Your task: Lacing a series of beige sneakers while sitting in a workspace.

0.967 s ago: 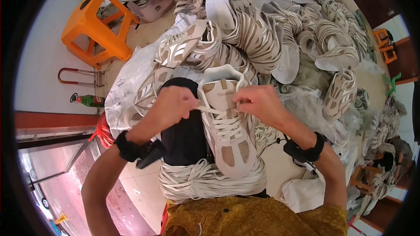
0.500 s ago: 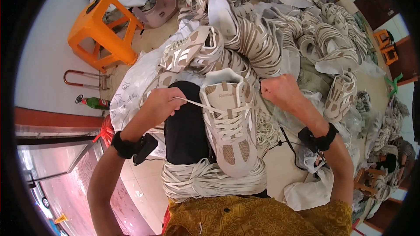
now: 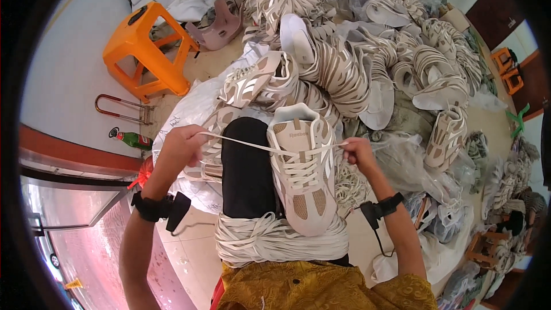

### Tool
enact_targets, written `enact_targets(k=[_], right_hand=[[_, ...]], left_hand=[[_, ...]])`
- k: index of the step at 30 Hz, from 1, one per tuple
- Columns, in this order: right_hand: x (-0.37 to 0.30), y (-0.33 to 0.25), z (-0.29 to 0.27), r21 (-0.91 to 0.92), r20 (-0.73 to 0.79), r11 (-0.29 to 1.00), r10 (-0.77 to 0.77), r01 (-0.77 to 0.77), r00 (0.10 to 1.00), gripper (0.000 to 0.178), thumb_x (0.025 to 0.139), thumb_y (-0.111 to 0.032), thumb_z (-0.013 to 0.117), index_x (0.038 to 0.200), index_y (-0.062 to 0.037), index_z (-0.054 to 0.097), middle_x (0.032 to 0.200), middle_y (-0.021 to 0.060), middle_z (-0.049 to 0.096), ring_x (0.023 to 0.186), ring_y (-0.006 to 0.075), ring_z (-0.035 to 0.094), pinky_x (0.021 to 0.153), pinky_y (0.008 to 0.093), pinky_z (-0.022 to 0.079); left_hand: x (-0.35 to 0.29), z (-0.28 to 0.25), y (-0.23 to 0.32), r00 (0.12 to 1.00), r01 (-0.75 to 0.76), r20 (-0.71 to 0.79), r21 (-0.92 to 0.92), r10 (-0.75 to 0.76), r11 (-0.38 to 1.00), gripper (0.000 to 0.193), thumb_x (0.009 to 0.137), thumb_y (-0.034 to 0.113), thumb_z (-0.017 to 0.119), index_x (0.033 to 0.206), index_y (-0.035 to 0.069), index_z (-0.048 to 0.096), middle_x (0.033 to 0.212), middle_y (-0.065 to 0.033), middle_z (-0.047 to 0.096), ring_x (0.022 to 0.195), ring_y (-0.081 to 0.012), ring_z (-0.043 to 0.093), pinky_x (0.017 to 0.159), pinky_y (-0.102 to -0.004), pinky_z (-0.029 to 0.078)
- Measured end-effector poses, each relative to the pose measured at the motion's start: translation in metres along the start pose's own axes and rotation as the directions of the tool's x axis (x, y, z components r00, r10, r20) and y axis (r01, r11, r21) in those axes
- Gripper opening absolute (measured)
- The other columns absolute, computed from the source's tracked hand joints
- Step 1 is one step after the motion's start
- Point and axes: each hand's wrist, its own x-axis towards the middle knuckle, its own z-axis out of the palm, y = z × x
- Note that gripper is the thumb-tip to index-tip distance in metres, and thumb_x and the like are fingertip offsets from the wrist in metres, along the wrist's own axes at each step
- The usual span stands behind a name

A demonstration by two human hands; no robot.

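Note:
A beige and white sneaker (image 3: 302,178) lies in front of me with its toe toward my body, its lower eyelets laced in a crisscross. My left hand (image 3: 182,144) is closed on one end of the off-white shoelace (image 3: 241,142), pulled out to the left over a black padded form (image 3: 248,166). To the right of the sneaker, my right hand (image 3: 357,152) pinches the lace's other end. Both ends stretch fairly taut from the upper eyelets. Across my lap, below the toe, rests a thick bundle of off-white laces (image 3: 275,240).
Piles of stacked shoe uppers (image 3: 338,74) fill the space ahead. An orange plastic stool (image 3: 143,51) and a green bottle (image 3: 133,139) stand to the left. One more sneaker (image 3: 446,138) and plastic bags (image 3: 402,158) lie to the right.
My right hand has moved down and a little inward, from a fist beside the shoe's collar to a pinch on the lace. My left hand has shifted left, drawing the lace out longer.

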Motion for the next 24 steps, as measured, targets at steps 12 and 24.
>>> enact_targets(k=[12,24], right_hand=[[-0.063,-0.088,-0.140,0.689,-0.097,0.410,-0.765,0.598,0.637,0.039,0.082,-0.009,0.043,0.118,0.0069,0.041,0.123,0.0187,0.043,0.117,0.0258,0.039,0.097,0.0341,0.032],[-0.160,-0.120,-0.446,0.107,-0.661,0.524,-0.597,0.845,0.454,0.032,0.086,-0.012,0.048,0.114,0.0057,0.046,0.119,0.0194,0.046,0.112,0.0247,0.045,0.090,0.0302,0.043]], left_hand=[[0.012,-0.069,-0.082,0.779,-0.491,-0.506,-0.122,0.372,0.863,0.023,0.089,0.010,0.042,0.106,-0.004,0.050,0.099,-0.0110,0.053,0.096,-0.0189,0.052,0.092,-0.0315,0.038],[-0.040,-0.333,-0.278,0.460,-0.589,-0.862,-0.475,-0.212,0.654,0.023,0.088,0.004,0.041,0.104,-0.011,0.046,0.099,-0.0179,0.050,0.090,-0.0255,0.056,0.085,-0.0315,0.049]])
